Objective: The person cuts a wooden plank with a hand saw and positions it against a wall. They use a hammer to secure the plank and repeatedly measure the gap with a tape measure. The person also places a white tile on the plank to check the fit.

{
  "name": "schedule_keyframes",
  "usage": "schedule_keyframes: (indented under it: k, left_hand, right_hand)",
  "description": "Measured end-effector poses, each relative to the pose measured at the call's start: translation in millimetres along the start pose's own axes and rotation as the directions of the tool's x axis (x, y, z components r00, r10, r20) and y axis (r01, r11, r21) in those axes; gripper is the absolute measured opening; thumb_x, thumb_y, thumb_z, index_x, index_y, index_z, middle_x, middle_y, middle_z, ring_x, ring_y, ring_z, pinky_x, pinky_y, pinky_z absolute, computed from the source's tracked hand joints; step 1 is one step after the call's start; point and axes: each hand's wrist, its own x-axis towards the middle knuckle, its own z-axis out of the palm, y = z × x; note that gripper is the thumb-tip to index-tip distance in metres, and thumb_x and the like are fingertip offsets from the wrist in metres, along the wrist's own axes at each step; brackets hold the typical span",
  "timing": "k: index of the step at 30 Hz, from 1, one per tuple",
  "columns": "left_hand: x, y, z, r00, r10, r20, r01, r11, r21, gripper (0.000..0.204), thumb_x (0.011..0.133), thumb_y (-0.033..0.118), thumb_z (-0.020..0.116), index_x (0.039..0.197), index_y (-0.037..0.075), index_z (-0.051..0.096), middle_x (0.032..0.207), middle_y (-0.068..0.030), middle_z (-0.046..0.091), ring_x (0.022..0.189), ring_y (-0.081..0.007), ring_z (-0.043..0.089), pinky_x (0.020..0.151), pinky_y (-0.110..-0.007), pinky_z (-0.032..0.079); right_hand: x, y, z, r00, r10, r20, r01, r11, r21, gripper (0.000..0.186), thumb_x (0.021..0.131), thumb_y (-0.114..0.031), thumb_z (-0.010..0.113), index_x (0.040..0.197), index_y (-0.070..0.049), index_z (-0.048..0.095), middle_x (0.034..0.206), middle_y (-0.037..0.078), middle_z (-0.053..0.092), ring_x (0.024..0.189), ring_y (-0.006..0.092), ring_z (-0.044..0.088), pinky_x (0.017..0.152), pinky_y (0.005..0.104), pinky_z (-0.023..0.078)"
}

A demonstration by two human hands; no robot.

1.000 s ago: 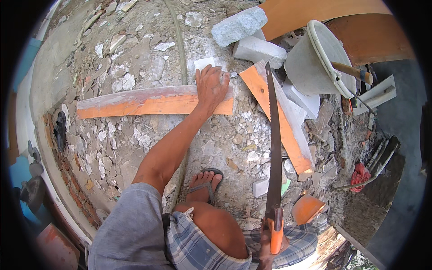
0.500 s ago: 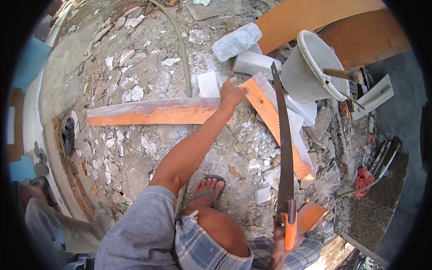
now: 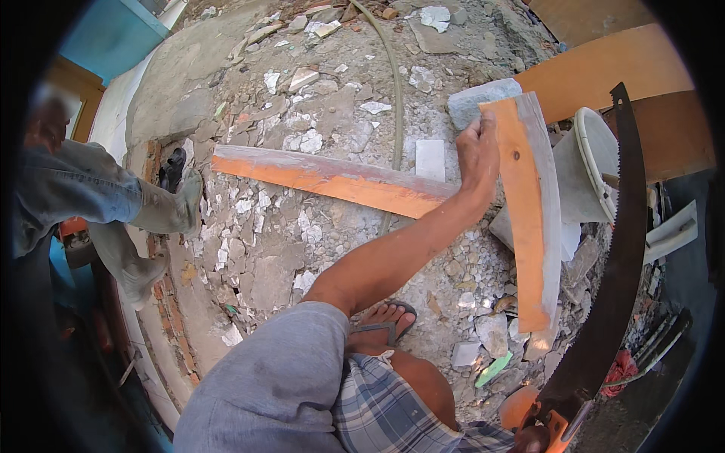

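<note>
Clearly, both hands are occupied above a ground of broken grey and white rubble [image 3: 253, 260]. The left hand [image 3: 479, 155] stretches forward, its grip clamped on the upper end of a long, orange-faced board [image 3: 521, 215] with a knot and a chalky grey edge. That board stands roughly lengthwise ahead of the person, right of the middle; whether its lower end touches the ground cannot be told. The right hand [image 3: 533, 438], low at the right and partly cut by the picture's rim, has its grip closed around the orange handle [image 3: 557, 429] of a long handsaw with a dark, toothed metal blade [image 3: 624, 264]. The blade points up and away, to the right of the held board. A second orange board with a grey-smeared edge [image 3: 332, 181] lies crosswise on the rubble, its right end behind the left forearm. Just beyond it sits a flat white rectangular piece [image 3: 430, 159], near a greenish-grey hose [image 3: 395, 83]. A rough pale-blue block [image 3: 477, 100] lies by the board's top, and a whitish round bucket [image 3: 580, 175] leans beyond its right edge. At far left stands another person in grey rubber boots [image 3: 180, 205].
</note>
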Motion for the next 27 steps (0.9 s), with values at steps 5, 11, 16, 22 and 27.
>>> schedule_keyframes:
  k: [5,11,16,22,27]
  left_hand:
    - [72,120,1,0.883,0.158,0.442,-0.266,0.944,0.194,0.036,0.107,0.041,0.054,0.102,0.007,0.064,0.085,-0.0008,0.061,0.071,-0.0111,0.056,0.058,-0.031,0.049]
    - [24,149,24,0.819,-0.107,0.564,-0.543,0.174,0.821,0.049,0.101,0.046,0.057,0.09,0.0,0.068,0.075,-0.0171,0.066,0.07,-0.0299,0.066,0.07,-0.047,0.052]
    - [53,40,-167,0.815,-0.113,0.568,-0.577,-0.068,0.814,0.041,0.102,0.04,0.057,0.092,0.003,0.072,0.085,-0.0211,0.069,0.086,-0.0397,0.068,0.076,-0.052,0.047]
    - [48,-23,-200,0.845,0.101,0.526,-0.513,-0.13,0.849,0.034,0.1,0.036,0.06,0.092,0.006,0.073,0.086,-0.0165,0.07,0.089,-0.0347,0.066,0.08,-0.051,0.037]
    - [52,-42,-205,0.82,0.245,0.517,-0.502,-0.128,0.856,0.035,0.098,0.036,0.062,0.084,0.005,0.072,0.084,-0.0155,0.07,0.086,-0.0334,0.065,0.077,-0.048,0.037]
  right_hand:
    - [-1,-22,-26,0.993,-0.119,0.014,0.117,0.942,-0.315,0.017,0.085,-0.021,0.073,0.095,-0.008,0.069,0.091,0.007,0.07,0.078,0.0219,0.069,0.068,0.034,0.055]
    - [-18,4,1,0.999,0.004,0.043,-0.008,0.995,0.095,0.022,0.083,-0.021,0.074,0.099,-0.005,0.071,0.087,0.007,0.07,0.075,0.0203,0.07,0.069,0.0328,0.055]
    - [-45,9,91,0.972,0.056,0.229,-0.153,0.888,0.433,0.028,0.079,-0.016,0.074,0.101,0.002,0.073,0.076,0.01,0.069,0.066,0.018,0.069,0.068,0.0326,0.055]
    - [-56,14,174,0.919,0.076,0.388,-0.227,0.905,0.361,0.018,0.078,-0.014,0.075,0.077,0.0,0.063,0.064,0.014,0.063,0.054,0.019,0.063,0.057,0.0364,0.051]
    - [-46,0,203,0.888,0.114,0.445,-0.318,0.852,0.416,0.016,0.081,-0.01,0.074,0.085,0.004,0.066,0.066,0.014,0.066,0.057,0.0202,0.065,0.06,0.0363,0.054]
